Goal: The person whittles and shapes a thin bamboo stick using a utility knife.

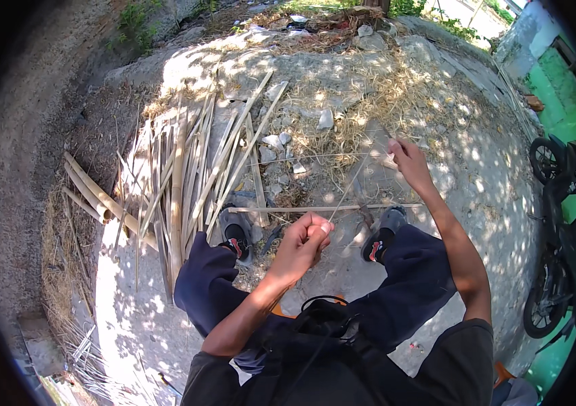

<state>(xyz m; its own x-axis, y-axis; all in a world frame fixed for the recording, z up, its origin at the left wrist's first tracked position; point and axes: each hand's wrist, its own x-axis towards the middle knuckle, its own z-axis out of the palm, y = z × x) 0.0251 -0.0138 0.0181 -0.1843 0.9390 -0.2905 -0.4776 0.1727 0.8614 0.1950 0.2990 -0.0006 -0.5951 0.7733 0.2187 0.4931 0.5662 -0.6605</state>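
My left hand (301, 245) is closed in a pinch, low between my knees. Its fingers grip a thin bamboo strip (347, 191), which slants up and away to the right. Farther off on the right, my right hand (410, 164) is closed too. A flat grey shape lies beside its fingertips; I cannot make out what they hold. A flat bamboo slat (301, 209) runs crosswise on the ground between my feet. Near my right foot rests a tool with a brown handle (367, 218), its other end hard to make out. Another thin strip (301, 160) stretches crosswise beyond the slat.
Many split bamboo slats (196, 159) are heaped on the left, beside thicker bamboo poles (102, 193). Curly shavings (369, 101) and stones (326, 120) litter the ground ahead. A black motorbike (559, 237) stands at the right by a green wall (559, 95). A rough wall rises at left.
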